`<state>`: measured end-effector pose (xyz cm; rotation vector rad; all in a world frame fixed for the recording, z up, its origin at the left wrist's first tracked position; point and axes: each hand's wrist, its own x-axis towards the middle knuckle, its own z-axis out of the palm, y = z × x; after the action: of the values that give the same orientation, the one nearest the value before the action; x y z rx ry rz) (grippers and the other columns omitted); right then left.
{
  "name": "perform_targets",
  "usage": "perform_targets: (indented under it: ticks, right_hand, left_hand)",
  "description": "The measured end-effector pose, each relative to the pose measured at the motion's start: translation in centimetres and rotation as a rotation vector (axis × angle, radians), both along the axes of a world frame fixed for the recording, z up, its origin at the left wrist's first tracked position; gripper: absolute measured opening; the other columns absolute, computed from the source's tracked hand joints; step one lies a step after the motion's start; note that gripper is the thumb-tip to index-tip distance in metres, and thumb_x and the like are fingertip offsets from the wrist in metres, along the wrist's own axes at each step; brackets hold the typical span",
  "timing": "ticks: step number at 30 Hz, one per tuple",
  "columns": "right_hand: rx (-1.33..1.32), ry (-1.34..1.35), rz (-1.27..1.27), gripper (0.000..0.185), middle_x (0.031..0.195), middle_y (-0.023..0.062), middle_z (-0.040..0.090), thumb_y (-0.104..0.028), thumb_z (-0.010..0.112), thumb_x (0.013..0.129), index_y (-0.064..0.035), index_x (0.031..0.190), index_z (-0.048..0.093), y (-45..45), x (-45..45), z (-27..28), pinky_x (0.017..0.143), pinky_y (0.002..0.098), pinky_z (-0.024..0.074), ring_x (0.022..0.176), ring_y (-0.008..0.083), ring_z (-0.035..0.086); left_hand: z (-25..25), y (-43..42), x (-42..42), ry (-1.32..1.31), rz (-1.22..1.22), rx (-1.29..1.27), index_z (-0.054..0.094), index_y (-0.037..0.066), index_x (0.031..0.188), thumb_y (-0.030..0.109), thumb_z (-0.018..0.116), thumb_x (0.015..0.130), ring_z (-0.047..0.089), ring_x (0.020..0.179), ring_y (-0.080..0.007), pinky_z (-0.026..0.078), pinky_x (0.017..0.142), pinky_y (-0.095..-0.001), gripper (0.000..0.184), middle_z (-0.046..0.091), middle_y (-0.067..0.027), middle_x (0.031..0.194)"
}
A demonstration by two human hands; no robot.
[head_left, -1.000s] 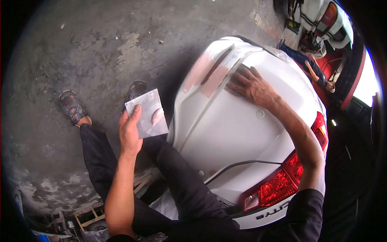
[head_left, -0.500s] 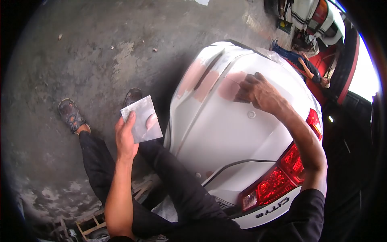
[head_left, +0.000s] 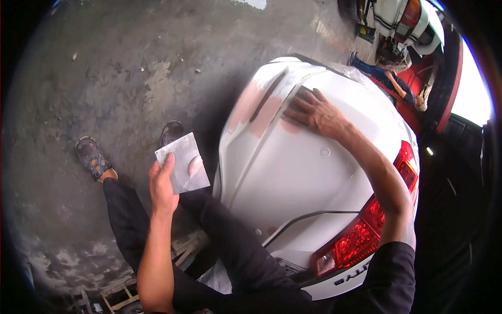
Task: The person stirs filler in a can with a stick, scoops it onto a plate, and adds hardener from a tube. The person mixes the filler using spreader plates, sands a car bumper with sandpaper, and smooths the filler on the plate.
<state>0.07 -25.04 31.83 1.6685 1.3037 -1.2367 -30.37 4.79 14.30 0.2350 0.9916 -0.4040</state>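
Note:
My left hand (head_left: 164, 186) grips a square, silvery flat plate (head_left: 183, 172) by its edge, thumb on top. A dab of pinkish putty (head_left: 195, 166) sits on that plate. Under the extended fingers of my right hand (head_left: 321, 115) is a dark flat putty spreader (head_left: 297, 107), pressed to the white car body (head_left: 308, 172). Much of the spreader is hidden by the fingers. Pink filler (head_left: 291, 126) shows below it, and more pink patches (head_left: 266, 116) lie along the panel nearby.
A red tail light (head_left: 353, 243) is at the car's lower right. My shoes (head_left: 93, 157) stand on the stained concrete floor (head_left: 120, 78). Another person (head_left: 395, 83) sits in the background at upper right, near a second white vehicle (head_left: 387, 15). Wooden pieces (head_left: 123, 298) lie at bottom left.
My right hand has moved up and left over the pink patch, its fingers flattening from a curled grip. The left hand with the plate has dipped slightly.

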Motion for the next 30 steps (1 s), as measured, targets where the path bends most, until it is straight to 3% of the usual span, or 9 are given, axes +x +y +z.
perform_targets:
  ticks: [7, 13, 19, 21, 30]
  right_hand:
    - [-0.055, -0.002, -0.053, 0.055, 0.158, 0.003, 0.047, -0.015, 0.061, 0.098, -0.0315, 0.15, 0.058, 0.1, 0.2, 0.6, 0.12, 0.0465, 0.0347, 0.143, 0.0273, 0.043]
    - [-0.048, -0.009, -0.076, 0.051, 0.147, 0.0008, 0.057, -0.008, 0.063, 0.093, -0.0297, 0.139, 0.068, 0.5, 1.0, 4.5, 0.118, 0.0438, 0.0366, 0.139, 0.0253, 0.047]
    - [-0.411, 0.017, -0.167, 0.051, 0.142, -0.0016, 0.061, -0.004, 0.061, 0.092, -0.0291, 0.136, 0.071, 4.0, 3.0, 5.2, 0.116, 0.0436, 0.0381, 0.135, 0.0244, 0.049]
    - [0.032, -0.02, -0.042, 0.05, 0.143, -0.0002, 0.06, -0.006, 0.061, 0.093, -0.0272, 0.138, 0.069, 1.1, 2.8, 3.9, 0.117, 0.0442, 0.037, 0.136, 0.0254, 0.049]
    - [0.026, -0.037, -0.02, 0.053, 0.154, 0.0031, 0.052, -0.017, 0.057, 0.099, -0.0274, 0.151, 0.056, -1.9, 2.6, -0.6, 0.12, 0.0466, 0.0342, 0.142, 0.0272, 0.045]
  left_hand:
    - [0.1, 0.0, 0.1, -0.009, 0.008, -0.004, 0.065, -0.001, 0.127, 0.025, 0.065, 0.106, 0.067, 0.111, -0.0173, 0.05, 0.099, -0.0331, 0.034, 0.07, -0.0083, 0.121]
    - [-0.1, 0.0, -0.1, -0.012, 0.005, -0.014, 0.065, 0.0, 0.128, 0.024, 0.063, 0.107, 0.067, 0.11, -0.0176, 0.051, 0.098, -0.0339, 0.032, 0.07, -0.0078, 0.121]
    - [0.4, 0.3, 0.4, -0.013, 0.021, -0.026, 0.067, 0.001, 0.125, 0.024, 0.062, 0.107, 0.068, 0.11, -0.0174, 0.051, 0.098, -0.0343, 0.03, 0.071, -0.0067, 0.119]
    - [0.6, 0.4, 0.8, -0.026, 0.031, -0.042, 0.067, 0.001, 0.125, 0.024, 0.062, 0.107, 0.068, 0.109, -0.0173, 0.051, 0.098, -0.0343, 0.03, 0.071, -0.0065, 0.119]
    - [0.2, 0.2, 0.4, -0.018, 0.016, -0.022, 0.066, 0.002, 0.127, 0.025, 0.062, 0.107, 0.068, 0.109, -0.0174, 0.051, 0.098, -0.0349, 0.03, 0.071, -0.0058, 0.119]
